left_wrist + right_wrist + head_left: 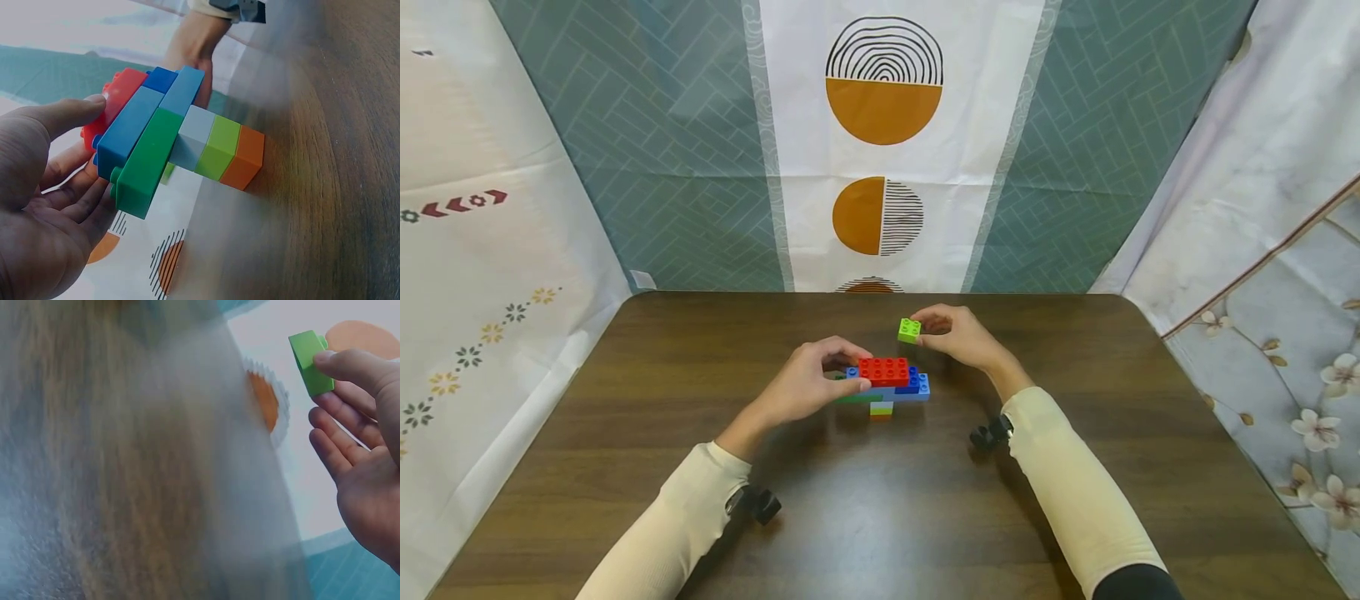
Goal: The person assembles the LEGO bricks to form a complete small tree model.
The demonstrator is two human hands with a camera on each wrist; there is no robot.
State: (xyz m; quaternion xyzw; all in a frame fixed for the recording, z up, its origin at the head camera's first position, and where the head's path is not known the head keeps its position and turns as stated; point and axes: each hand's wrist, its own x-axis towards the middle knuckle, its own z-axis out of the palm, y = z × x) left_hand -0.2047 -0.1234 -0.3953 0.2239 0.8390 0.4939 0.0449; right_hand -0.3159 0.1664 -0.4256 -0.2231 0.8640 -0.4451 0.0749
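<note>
A structure of toy building bricks stands on the table, with a red brick [883, 372] on top. Under it are blue bricks [130, 122] and a green brick [147, 164]. The narrow column below has a pale grey brick [192, 138], a lime brick [217, 147] and an orange brick [243, 159]. My left hand [808, 379] pinches the left end of the red brick, thumb on the near side and fingers behind. Up and to the right of the structure, my right hand [958, 335] pinches a small lime-green brick [909, 331] between thumb and fingers, apart from the structure.
The brown wooden table [850, 517] spreads around the structure. Behind its far edge hangs a patterned cloth [700, 208]; light cloths hang at both sides. A small black device [992, 435] sits at the right wrist, another [756, 504] at the left.
</note>
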